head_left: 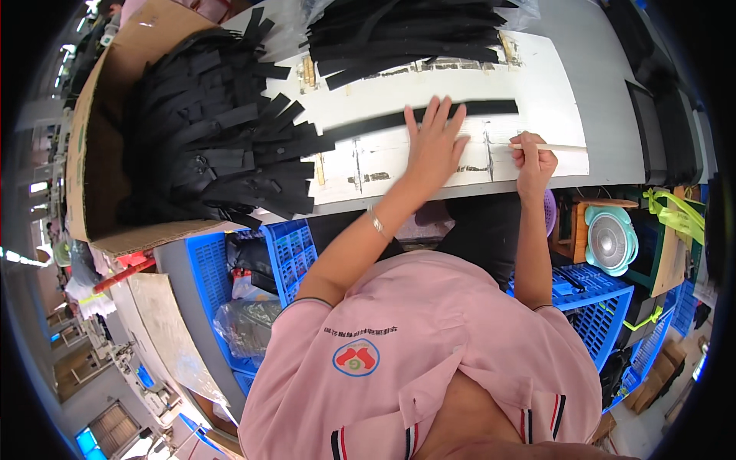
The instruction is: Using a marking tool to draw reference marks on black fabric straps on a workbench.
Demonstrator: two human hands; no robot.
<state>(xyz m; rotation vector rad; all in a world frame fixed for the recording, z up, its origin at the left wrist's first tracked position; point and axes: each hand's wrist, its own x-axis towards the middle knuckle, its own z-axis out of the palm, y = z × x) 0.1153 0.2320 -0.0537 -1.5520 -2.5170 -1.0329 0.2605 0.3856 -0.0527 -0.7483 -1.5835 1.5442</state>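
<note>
Now, left hand [435,149], fingers spread, lies across strip [494,107] on board [556,84] near front edge of surface [611,107]; right hand [533,162] closed around pale stick [566,148] near strip's right end. Likely best: even finger pressure, strip flat, straight.

Grey table [612,126] | white board [548,80] lying flat, black strips [494,107] across it | cardboard box [97,157] at left

We note matt, cloth-like black strip [491,107] under left grip [435,149]; smooth white board [548,84] beneath; matt cardboard box [153,237] left of that grip; smooth pale pen [563,147] in right grip [533,162].
</note>
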